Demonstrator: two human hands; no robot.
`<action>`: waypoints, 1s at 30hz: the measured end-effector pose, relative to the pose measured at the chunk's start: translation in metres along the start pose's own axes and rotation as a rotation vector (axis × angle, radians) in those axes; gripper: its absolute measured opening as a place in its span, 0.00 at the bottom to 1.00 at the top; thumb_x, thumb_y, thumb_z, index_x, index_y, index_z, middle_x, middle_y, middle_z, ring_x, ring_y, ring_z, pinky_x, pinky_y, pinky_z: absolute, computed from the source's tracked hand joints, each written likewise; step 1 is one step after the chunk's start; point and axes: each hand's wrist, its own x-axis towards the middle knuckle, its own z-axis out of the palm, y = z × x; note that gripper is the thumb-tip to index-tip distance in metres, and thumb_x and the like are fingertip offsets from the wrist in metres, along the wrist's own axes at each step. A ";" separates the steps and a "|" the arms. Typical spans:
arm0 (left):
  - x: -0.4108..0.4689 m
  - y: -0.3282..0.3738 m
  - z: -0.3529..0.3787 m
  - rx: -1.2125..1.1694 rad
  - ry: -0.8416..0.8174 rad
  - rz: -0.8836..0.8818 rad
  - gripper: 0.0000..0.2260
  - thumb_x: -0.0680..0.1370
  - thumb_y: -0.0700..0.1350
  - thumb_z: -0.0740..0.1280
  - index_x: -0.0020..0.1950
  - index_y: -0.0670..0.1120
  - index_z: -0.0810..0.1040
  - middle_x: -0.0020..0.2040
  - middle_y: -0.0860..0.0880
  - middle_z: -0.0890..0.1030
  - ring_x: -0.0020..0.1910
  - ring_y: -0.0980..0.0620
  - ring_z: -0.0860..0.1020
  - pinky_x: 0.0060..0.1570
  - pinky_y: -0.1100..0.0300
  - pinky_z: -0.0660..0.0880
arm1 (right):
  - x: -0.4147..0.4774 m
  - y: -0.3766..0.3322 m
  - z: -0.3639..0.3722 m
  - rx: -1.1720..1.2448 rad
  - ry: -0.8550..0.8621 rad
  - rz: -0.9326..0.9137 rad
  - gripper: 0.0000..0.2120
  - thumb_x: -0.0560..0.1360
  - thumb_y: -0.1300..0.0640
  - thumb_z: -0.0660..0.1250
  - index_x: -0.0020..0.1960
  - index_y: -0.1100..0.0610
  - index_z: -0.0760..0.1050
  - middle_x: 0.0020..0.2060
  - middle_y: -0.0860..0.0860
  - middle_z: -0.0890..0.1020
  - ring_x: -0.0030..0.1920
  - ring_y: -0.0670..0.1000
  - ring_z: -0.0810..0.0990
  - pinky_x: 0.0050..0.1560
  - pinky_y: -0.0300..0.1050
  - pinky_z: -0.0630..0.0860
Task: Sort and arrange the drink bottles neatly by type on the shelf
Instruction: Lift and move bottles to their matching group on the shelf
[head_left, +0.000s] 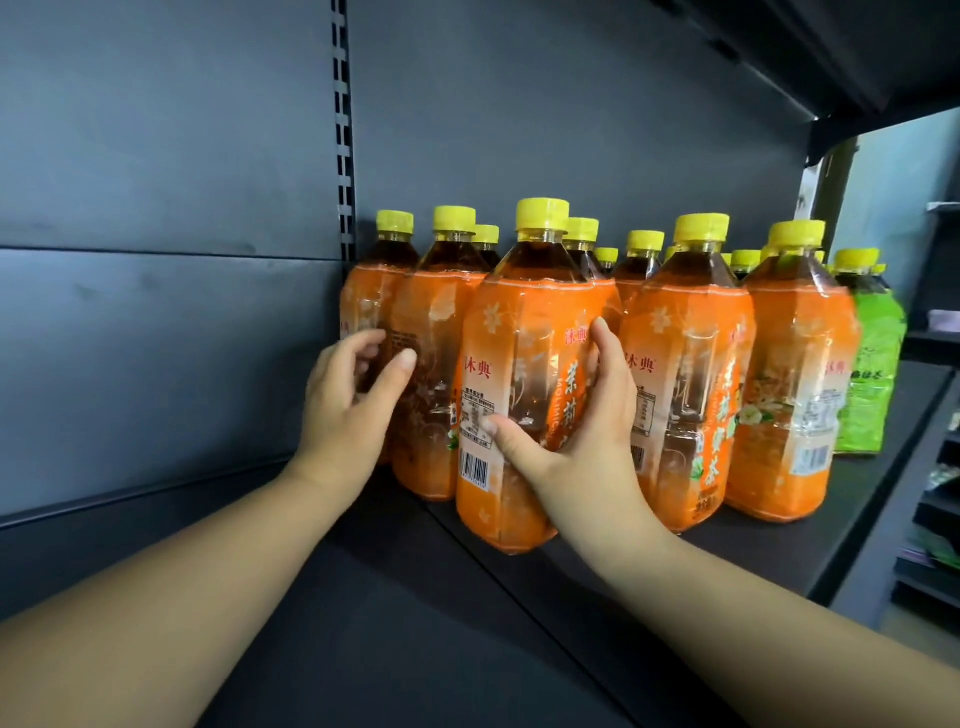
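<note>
Several orange-labelled tea bottles with yellow caps stand packed together on the dark shelf (810, 540). My right hand (582, 431) grips the nearest orange bottle (519, 374) at the front, thumb across its label and fingers round its right side. My left hand (348, 400) has its fingers curled round the side of the leftmost front orange bottle (431, 364), thumb on its face. At the right end, green-labelled bottles (867, 358) with yellow caps stand behind the orange ones.
A dark back panel with a slotted upright (344, 156) runs behind the bottles. Another shelf (831, 67) hangs overhead. Left of the bottles lies bare shelf surface (311, 597). More shelving with goods (935, 519) shows at far right.
</note>
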 end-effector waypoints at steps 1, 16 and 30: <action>0.001 0.007 0.000 -0.007 0.007 0.047 0.25 0.62 0.66 0.58 0.56 0.59 0.69 0.58 0.53 0.70 0.60 0.55 0.69 0.56 0.66 0.68 | 0.000 -0.001 0.000 -0.005 0.005 0.002 0.44 0.65 0.51 0.75 0.65 0.38 0.46 0.63 0.39 0.53 0.65 0.35 0.51 0.67 0.36 0.51; 0.066 0.161 0.049 0.369 -0.258 0.233 0.15 0.72 0.60 0.66 0.54 0.54 0.72 0.44 0.53 0.75 0.39 0.57 0.74 0.39 0.62 0.68 | 0.140 -0.062 -0.115 -0.548 -0.265 -0.238 0.17 0.73 0.49 0.66 0.60 0.53 0.74 0.56 0.50 0.77 0.57 0.49 0.75 0.59 0.41 0.68; 0.061 0.174 0.085 1.539 -0.207 0.072 0.23 0.75 0.63 0.55 0.35 0.44 0.67 0.34 0.47 0.68 0.41 0.47 0.66 0.38 0.58 0.63 | 0.254 -0.015 -0.068 -0.570 -1.056 -0.189 0.12 0.74 0.53 0.67 0.51 0.61 0.74 0.29 0.53 0.76 0.22 0.42 0.74 0.26 0.35 0.72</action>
